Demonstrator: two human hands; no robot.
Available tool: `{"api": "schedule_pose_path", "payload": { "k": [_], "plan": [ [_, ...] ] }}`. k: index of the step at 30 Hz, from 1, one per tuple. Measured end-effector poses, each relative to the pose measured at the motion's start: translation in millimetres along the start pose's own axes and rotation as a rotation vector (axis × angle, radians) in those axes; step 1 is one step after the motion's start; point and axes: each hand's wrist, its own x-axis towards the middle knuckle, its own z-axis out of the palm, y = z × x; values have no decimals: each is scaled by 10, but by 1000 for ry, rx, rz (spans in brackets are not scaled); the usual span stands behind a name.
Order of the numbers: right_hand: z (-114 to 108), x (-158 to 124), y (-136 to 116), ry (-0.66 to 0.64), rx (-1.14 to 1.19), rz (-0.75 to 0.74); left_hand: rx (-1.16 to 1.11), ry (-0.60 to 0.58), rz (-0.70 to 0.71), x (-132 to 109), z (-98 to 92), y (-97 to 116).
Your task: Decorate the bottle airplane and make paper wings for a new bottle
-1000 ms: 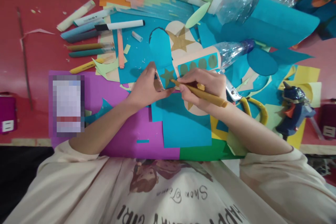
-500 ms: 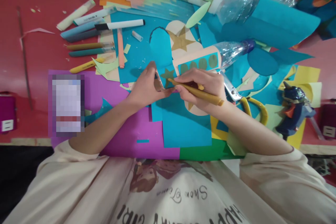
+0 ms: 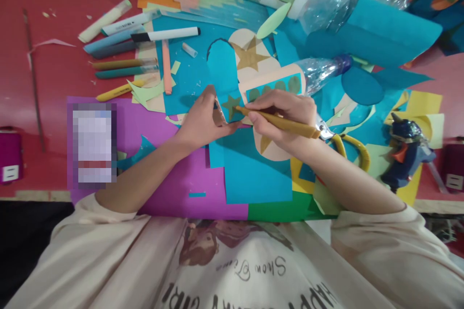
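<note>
My left hand (image 3: 203, 119) is wrapped round the cut left end of a paper-covered plastic bottle (image 3: 322, 71), which lies with its purple cap to the right. A small gold star (image 3: 231, 107) is coloured on the blue paper near that end. My right hand (image 3: 290, 113) grips a mustard-yellow marker (image 3: 290, 125), its tip at the star's right point. Behind my fingers, a blue strip with gold dots (image 3: 295, 83) runs along the bottle. Pale rounded fins show a larger gold star (image 3: 250, 54) above and part of another below.
Several markers (image 3: 123, 63) and a white marker with a black cap (image 3: 174, 33) lie at left. Yellow-handled scissors (image 3: 339, 147) and a dark blue glue gun (image 3: 408, 154) are at right. A blue-wrapped plastic bottle (image 3: 391, 29) lies behind. Purple paper (image 3: 174, 183) covers the near side.
My right hand and the marker have shifted slightly right, with the tip moving toward the star's right point. My left hand and the bottle have barely moved.
</note>
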Motion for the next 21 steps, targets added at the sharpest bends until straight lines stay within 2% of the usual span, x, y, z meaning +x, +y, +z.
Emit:
{"api": "schedule_pose_path", "payload": {
  "k": [6, 11, 21],
  "plan": [
    [-24, 13, -7, -104, 28, -27, -4, -30, 8, 1, -7, 15],
    [-23, 18, -15, -64, 29, -1, -32, -12, 23, 3, -12, 39],
    [-29, 18, -18, -89, 53, 45, 21, 10, -1, -15, 6, 22]
  ]
}}
